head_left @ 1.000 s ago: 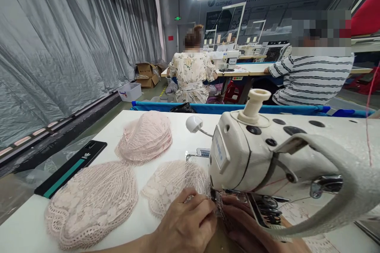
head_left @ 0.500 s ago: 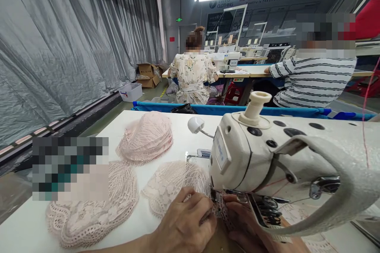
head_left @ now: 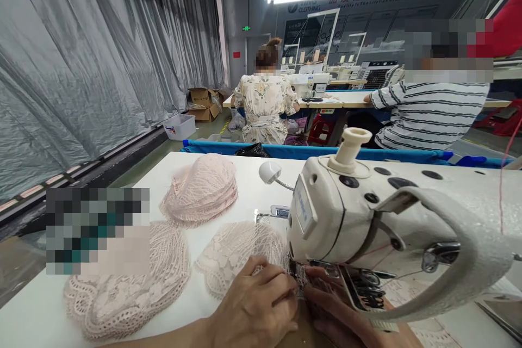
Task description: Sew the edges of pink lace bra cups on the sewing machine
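A white sewing machine (head_left: 379, 217) fills the right half of the view. My left hand (head_left: 256, 307) rests on the table with its fingers curled, pinching a pale pink lace piece (head_left: 238, 250) right at the needle area. My right hand (head_left: 338, 312) lies under the machine head, fingers pressed on the same lace beside the needle; it is partly hidden by the machine. Two more stacks of pink lace cups lie on the white table (head_left: 253, 196): one at the near left (head_left: 126, 288), one further back (head_left: 202, 190).
A small white lamp (head_left: 269, 172) on a stalk stands left of the machine. Scissors (head_left: 369, 288) lie under the machine arm. Beyond a blue rail (head_left: 310, 149), two people sit at other tables with their backs turned. Grey plastic curtains hang on the left.
My left fingers have shifted slightly on the lace at the needle. The view has drifted a little; otherwise nothing has moved.
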Motion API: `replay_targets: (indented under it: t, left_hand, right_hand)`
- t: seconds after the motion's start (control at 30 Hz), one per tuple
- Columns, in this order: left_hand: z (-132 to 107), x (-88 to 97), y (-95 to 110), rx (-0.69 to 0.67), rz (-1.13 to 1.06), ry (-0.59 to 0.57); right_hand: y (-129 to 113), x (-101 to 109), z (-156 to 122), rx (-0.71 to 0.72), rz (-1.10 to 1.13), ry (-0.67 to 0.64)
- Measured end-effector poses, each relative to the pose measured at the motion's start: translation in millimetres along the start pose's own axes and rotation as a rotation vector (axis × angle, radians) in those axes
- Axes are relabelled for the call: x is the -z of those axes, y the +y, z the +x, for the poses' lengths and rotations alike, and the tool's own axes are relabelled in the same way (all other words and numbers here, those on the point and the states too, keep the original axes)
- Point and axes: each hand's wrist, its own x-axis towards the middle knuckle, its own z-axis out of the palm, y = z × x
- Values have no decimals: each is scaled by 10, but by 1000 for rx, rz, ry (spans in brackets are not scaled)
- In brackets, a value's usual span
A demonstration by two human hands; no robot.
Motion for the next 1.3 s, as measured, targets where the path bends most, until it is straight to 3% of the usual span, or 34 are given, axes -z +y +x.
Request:
replay_targets:
  t: [0.2,0.53,0.67,1.3]
  left_hand:
    - [8,30,19,54,-102,41]
    - [-26,-39,9,69,-92,30]
    - [-39,-56,4,78,-103,18]
    - [-29,-37,65,106,-68,-11]
  right_hand:
    - [63,-183,6,13,-5,198]
    - [-32,0,71,74,-62,127]
    - [-21,-21,73,96,-83,164]
    - [-68,17,36,112,-148,80]
